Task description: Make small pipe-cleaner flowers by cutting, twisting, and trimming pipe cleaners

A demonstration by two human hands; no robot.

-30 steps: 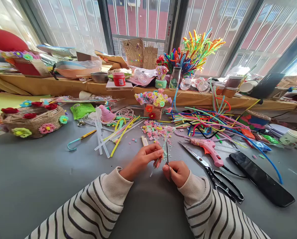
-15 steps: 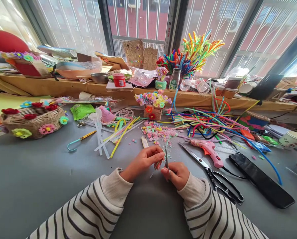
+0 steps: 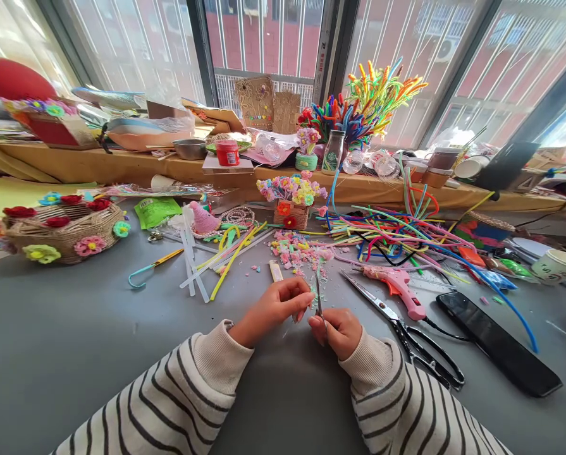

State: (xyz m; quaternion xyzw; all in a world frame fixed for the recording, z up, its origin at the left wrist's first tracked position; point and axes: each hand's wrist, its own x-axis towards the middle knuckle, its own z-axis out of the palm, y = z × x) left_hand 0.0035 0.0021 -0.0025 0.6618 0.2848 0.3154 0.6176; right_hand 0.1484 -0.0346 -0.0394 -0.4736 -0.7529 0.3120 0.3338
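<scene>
Metal-grey and slim, a pointed tool jutted forward from the closed fingers of the right hand, near the left hand, whose fingers curled almost together; whether they pinched anything, I could not tell. Crumbly pastel scraps lay beyond.

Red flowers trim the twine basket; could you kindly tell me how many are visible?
4 on the twine basket: left flower, near-middle flower, far-middle flower, right flower; others may be hidden.

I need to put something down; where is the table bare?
Bare table lies left of the left sleeve, below the flowered basket, and between both sleeves. It's crowded beyond the right hand (scraps) and to its right (glue gun, large scissors, phone).
</scene>
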